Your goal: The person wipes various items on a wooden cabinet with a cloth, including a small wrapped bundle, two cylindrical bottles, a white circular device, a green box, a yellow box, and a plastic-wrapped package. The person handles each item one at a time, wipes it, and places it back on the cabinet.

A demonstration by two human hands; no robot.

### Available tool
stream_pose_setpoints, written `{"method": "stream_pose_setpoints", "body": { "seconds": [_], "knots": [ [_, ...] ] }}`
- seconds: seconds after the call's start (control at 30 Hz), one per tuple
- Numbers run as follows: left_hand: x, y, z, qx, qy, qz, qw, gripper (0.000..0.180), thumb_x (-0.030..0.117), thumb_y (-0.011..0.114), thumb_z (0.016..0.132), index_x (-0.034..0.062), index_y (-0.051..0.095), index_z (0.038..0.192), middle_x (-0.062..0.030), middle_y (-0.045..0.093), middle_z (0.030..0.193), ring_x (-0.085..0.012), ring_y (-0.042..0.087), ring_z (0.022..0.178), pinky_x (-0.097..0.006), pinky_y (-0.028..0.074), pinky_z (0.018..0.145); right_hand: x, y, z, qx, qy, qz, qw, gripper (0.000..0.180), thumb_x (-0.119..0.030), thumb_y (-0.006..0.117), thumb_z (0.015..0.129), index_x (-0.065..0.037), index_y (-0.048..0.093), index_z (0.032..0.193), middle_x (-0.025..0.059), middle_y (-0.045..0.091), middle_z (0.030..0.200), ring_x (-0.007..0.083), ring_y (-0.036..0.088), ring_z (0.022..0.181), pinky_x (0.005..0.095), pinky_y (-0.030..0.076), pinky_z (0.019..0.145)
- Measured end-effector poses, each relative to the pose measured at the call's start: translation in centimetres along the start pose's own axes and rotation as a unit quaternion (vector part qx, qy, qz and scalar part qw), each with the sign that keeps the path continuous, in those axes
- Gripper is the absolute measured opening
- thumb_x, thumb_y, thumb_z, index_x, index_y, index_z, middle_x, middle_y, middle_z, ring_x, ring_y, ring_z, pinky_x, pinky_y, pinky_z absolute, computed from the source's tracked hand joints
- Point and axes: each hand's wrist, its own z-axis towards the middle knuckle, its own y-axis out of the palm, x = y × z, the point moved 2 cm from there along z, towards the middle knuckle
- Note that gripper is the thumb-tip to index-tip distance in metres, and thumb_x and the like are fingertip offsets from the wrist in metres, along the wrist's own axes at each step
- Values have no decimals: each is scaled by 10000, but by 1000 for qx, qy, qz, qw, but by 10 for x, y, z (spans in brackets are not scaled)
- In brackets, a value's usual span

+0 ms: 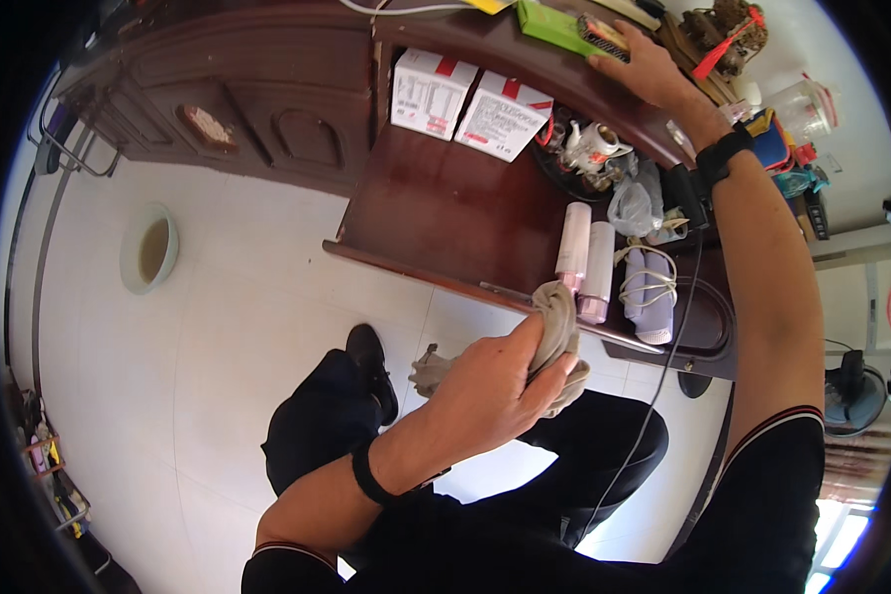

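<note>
My left hand (pixel 495 381) is closed around a crumpled grey-beige cloth (pixel 556 322), which hangs out on both sides of the fist in front of the wooden shelf. Up at the far right, my right hand (pixel 648 71) reaches onto the cabinet's upper ledge. Its thumb and fingers are around the end of a small dark patterned box (pixel 602 36), beside a flat green box (pixel 549 27). Below the cloth's level on the shelf (pixel 436 213) stand two pale pink bottles (pixel 574 243) and a lilac corded device (pixel 648 297).
Two white cartons (pixel 505 114) stand at the shelf's back, left of a tray with a teapot (pixel 594 147) and a plastic bag (pixel 637 203). A thin cable (pixel 668 366) hangs past my right arm. A basin of murky water (pixel 150 247) sits on the floor.
</note>
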Motion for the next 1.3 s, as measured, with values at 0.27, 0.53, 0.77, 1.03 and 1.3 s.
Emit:
{"method": "stream_pose_setpoints", "body": {
  "seconds": [0.27,0.53,0.77,1.03,1.3],
  "knots": [
    [-2,3,-3,-23,1,36,999,266,217,658,1073,-32,577,1121,-200,698,759,-330,712,627,-425,535,585,-11,-13,-36,43,-75,-51,995,814,-624,674,982,-64,530,1554,298,667,1335,507,636,1224,543,511,1067],
    [-5,-19,8,111,52,-50,991,238,211,616,1107,6,593,1225,-109,727,949,-188,703,758,-364,578,683,-42,-29,-100,105,-65,32,992,656,-437,738,994,-36,566,1483,271,673,1227,498,621,1160,550,516,1033],
    [-13,-30,20,205,51,-309,927,221,201,608,1111,-4,611,1192,-50,698,985,-90,616,836,-308,559,733,-102,-69,-205,158,-54,66,984,670,-337,800,962,-31,540,1499,267,638,1223,474,600,1127,561,506,979],
    [-10,-1,21,288,139,-50,946,278,201,656,1063,-30,568,1191,-271,708,912,-476,702,827,-496,562,695,-218,-54,-331,24,17,217,976,709,-145,797,916,29,488,1531,295,606,1167,483,589,1092,565,500,954],
    [0,-52,18,408,187,87,890,301,219,681,1055,-37,576,1174,-287,725,916,-507,717,833,-536,567,710,-248,-62,-374,-11,53,232,971,728,-251,814,946,42,491,1530,284,577,1203,460,567,1120,544,492,988]
  ]
}}
